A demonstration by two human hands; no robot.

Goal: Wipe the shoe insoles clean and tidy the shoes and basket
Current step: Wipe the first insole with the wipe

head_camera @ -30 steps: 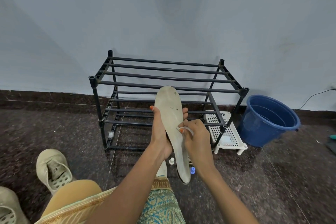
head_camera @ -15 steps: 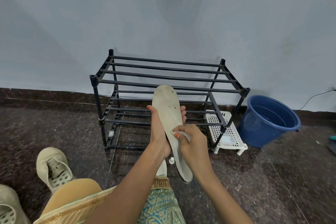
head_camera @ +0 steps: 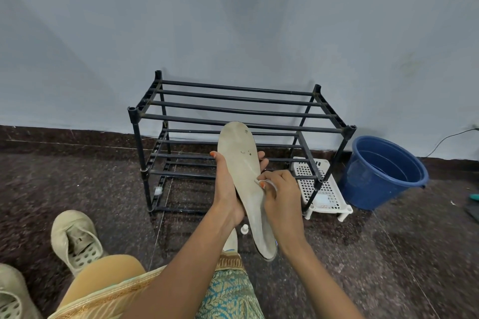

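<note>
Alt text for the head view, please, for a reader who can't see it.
A seated person's left hand holds a beige insole upright while the right hand presses a small white wipe to it. Behind stand a black shoe rack, white basket and blue bucket.

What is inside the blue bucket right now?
The blue bucket shows only its bare inner wall, with no visible objects. Its near rim hides the bottom, so water or small items cannot be ruled out.
</note>
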